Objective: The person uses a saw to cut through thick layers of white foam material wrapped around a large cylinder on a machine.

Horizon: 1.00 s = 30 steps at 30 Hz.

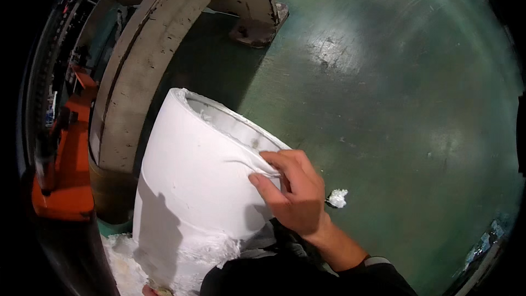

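A large white hollow cylinder (pixel 192 148) stands tilted in front of me, its open top showing a pale inner wall. Its smooth outer layer has ragged, fluffy white fibres (pixel 211 249) around the lower part. My right hand (pixel 298 192) is closed at the near right of the rim, thumb and fingers pinching a wrinkled fold of the white outer layer. Of my left hand (pixel 149 291), only a bit of finger shows at the bottom edge, beside the white fibres, next to a small yellowish thing. The rest of that hand is hidden.
A worn beige curved machine frame (pixel 145 49) rises behind the cylinder, its foot (pixel 257 30) on the green floor (pixel 383 115). An orange machine part (pixel 66 192) stands at the left. A white fluff clump (pixel 338 198) lies right of my hand.
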### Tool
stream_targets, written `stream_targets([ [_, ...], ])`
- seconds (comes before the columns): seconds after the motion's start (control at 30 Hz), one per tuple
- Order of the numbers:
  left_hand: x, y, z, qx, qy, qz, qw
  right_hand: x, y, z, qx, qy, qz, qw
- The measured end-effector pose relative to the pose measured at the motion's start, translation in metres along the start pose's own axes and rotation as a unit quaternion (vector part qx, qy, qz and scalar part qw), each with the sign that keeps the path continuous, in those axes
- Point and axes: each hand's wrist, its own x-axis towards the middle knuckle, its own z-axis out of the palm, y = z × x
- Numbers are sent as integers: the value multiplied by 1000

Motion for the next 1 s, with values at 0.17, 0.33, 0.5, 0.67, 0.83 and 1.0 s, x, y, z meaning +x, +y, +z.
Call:
stream_targets([
  [0.17,15,32,-9,16,-44,-61,997,-9,23,15,57,58,-72,994],
  [0.33,11,16,-8,75,-63,-6,995,-6,26,17,56,82,-97,990],
  [0.5,9,14,-5,35,-55,-26,998,-4,28,11,100,46,-60,992],
  [0.67,15,24,-10,57,-62,-28,996,9,19,-9,78,-37,7,996],
  [0.83,4,12,-7,56,-55,5,997,29,25,-21,14,-46,-48,998],
  [1.0,0,8,-2,52,-44,-34,997,32,25,-22,-1,-55,-90,994],
])
